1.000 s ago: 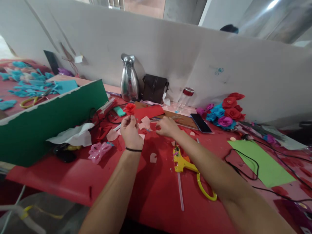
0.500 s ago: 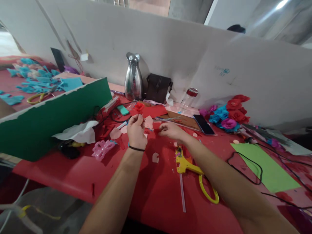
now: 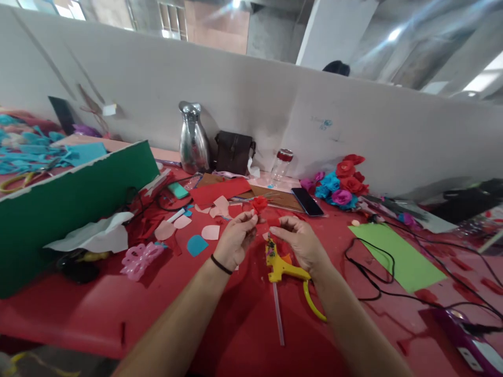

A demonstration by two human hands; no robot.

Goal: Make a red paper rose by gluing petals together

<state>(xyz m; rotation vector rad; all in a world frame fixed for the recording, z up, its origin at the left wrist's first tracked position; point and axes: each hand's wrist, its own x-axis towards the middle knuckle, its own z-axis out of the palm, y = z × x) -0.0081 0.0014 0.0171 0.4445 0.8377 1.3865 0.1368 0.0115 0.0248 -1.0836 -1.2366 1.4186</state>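
Just above left hand (image 3: pixel 234 242) fingers, red paper flower (image 3: pixel 259 203) pinched at its base, right hand (image 3: pixel 302 245) close beside, fingers curled, grip unclear.

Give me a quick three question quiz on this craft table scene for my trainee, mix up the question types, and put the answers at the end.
1. True or false: the left hand holds a small red paper flower.
2. The glue gun lying on the red table by the right hand is: A yellow, B blue, C white.
3. Which stands closer to the silver jug: the brown bag or the phone?
Key: 1 true; 2 A; 3 the brown bag.
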